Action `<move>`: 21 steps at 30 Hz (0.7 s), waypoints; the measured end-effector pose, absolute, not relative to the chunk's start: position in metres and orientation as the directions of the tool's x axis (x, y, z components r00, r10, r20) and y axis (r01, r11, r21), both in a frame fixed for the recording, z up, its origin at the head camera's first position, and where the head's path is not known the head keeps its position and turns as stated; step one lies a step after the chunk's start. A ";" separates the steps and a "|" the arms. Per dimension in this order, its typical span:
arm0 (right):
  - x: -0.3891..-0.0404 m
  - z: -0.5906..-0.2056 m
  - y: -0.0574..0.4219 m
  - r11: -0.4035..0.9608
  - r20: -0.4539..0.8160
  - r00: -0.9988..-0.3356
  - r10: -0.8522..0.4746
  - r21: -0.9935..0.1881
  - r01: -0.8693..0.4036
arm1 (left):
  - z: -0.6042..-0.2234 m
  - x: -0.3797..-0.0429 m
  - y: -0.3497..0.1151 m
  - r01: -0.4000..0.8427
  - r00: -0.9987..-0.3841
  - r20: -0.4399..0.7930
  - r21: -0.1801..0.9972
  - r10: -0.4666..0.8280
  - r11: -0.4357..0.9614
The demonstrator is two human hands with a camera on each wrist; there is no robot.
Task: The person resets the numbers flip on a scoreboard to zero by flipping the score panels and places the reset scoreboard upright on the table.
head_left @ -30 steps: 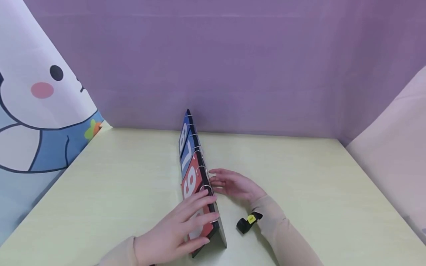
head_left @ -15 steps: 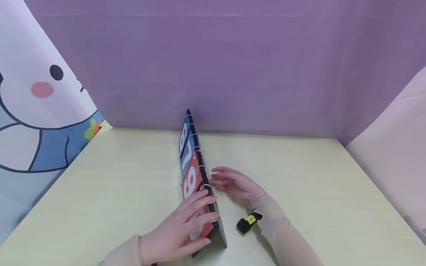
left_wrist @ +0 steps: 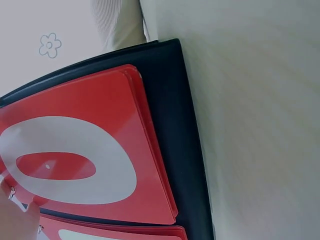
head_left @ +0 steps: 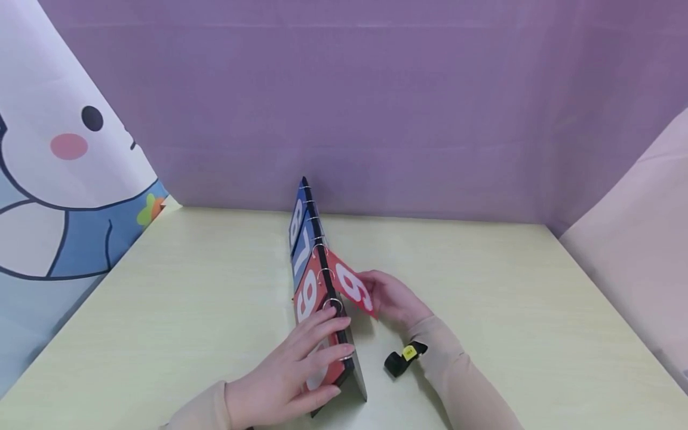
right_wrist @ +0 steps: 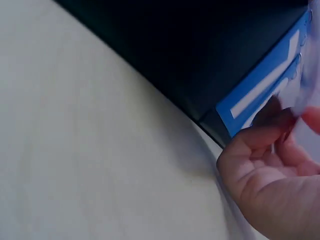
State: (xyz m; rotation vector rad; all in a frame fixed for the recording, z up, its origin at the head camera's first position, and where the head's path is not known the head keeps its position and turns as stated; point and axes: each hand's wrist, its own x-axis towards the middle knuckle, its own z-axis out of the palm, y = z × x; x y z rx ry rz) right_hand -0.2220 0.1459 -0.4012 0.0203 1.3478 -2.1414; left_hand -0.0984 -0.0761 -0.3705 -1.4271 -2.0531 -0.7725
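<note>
A black tabletop flip scoreboard (head_left: 321, 254) stands like a tent, its ringed spine running away from me. Blue number cards (head_left: 300, 239) hang at its far end, and red ones nearer on the left face. My right hand (head_left: 396, 303) pinches the free edge of a red number card (head_left: 352, 285), swung out from the rings on the right side. Across the near end of the spine rests my left hand (head_left: 292, 370), fingers spread and fairly straight. In the left wrist view a red card with a white 0 (left_wrist: 100, 102) lies against the black board.
A black strap with a yellow label (head_left: 403, 358) sits by the right sleeve (head_left: 448, 358). Behind the pale table (head_left: 484, 286) rises a purple backdrop (head_left: 344, 107). A cartoon-printed sheet (head_left: 59, 179) hangs at the left.
My right hand was beside the board's right face without a visible card. Now a red card is lifted outward in its fingers. The left hand has barely moved.
</note>
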 end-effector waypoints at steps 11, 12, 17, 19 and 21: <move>-0.229 -0.381 0.177 -0.028 -0.305 -0.844 -0.442 -0.935 0.353 | -0.370 -0.097 -0.077 0.932 -0.357 0.649 0.205 0.671 0.299; -0.229 -0.377 0.180 -0.023 -0.302 -0.850 -0.432 -0.938 0.345 | -0.369 -0.096 -0.077 0.929 -0.366 0.640 0.217 0.675 0.299; -0.225 -0.357 0.192 -0.055 -0.281 -0.885 -0.372 -0.945 0.323 | -0.369 -0.095 -0.077 0.920 -0.391 0.617 0.252 0.683 0.299; -0.223 -0.349 0.194 -0.084 -0.271 -0.893 -0.360 -0.944 0.320 | -0.368 -0.095 -0.077 0.922 -0.387 0.621 0.247 0.682 0.298; -0.220 -0.341 0.196 -0.120 -0.254 -0.901 -0.352 -0.942 0.312 | -0.368 -0.095 -0.078 0.921 -0.389 0.621 0.247 0.681 0.301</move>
